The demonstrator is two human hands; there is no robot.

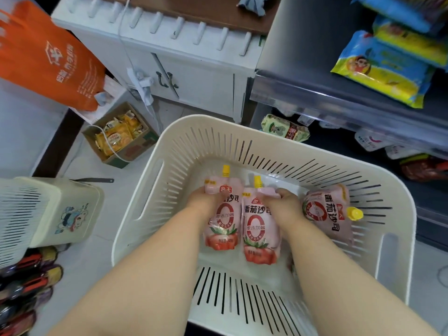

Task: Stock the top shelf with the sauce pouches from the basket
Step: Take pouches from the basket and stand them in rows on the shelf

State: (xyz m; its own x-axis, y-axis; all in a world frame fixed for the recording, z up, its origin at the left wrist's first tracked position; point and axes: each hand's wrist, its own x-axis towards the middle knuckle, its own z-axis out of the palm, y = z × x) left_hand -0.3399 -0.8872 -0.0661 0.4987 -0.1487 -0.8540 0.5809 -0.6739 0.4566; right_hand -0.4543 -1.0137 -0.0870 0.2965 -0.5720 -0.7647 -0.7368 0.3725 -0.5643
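Both my hands are down inside the cream slotted basket [155,190]. My left hand [203,202] grips the upper part of a pink sauce pouch [221,229] with a yellow cap. My right hand [284,204] grips the top of a second pink pouch [259,236] right beside the first. A third pink pouch [332,212] lies on its side at the basket's right, cap pointing right. A grey shelf [315,76] juts out at the upper right.
Blue and yellow snack packs [380,71] lie on the grey shelf. Lower shelves hold more packets [283,128]. A second cream basket [55,212] stands left, above dark packets. A cardboard box of orange snacks [118,137], an orange bag [48,57] and a white cabinet [189,76] are behind.
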